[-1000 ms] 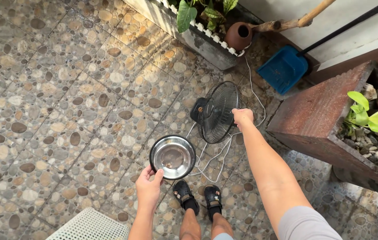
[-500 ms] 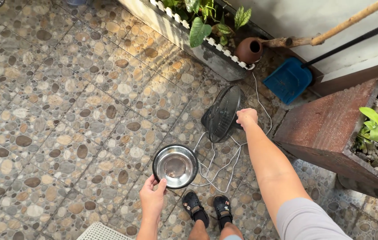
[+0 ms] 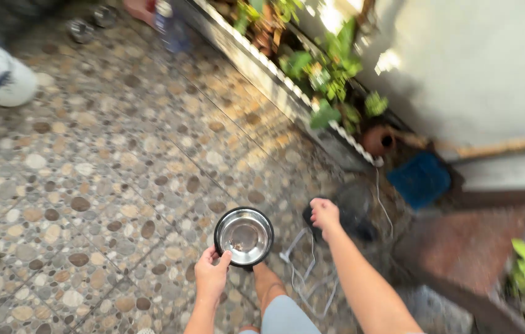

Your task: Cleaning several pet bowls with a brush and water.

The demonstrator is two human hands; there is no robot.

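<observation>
- plainly, the left hand (image 3: 211,276) pinches the steel bowl (image 3: 244,236) by its rim over the tiled floor (image 3: 89,185); it could tip out its scraps.
- the right hand (image 3: 324,214) is closed on the blurred black fan (image 3: 342,219); its white cord (image 3: 304,272) trails near the leg (image 3: 268,287), a tripping risk.

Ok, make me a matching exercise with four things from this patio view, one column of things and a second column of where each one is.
Things:
1. round steel bowl
2. small black fan
3. blue plastic dustpan
4. brown clay pot

Places:
A. at the right hand
B. at the planter's end
C. in the left hand
D. by the wall

Pairs: 1-C, 2-A, 3-D, 4-B
</observation>
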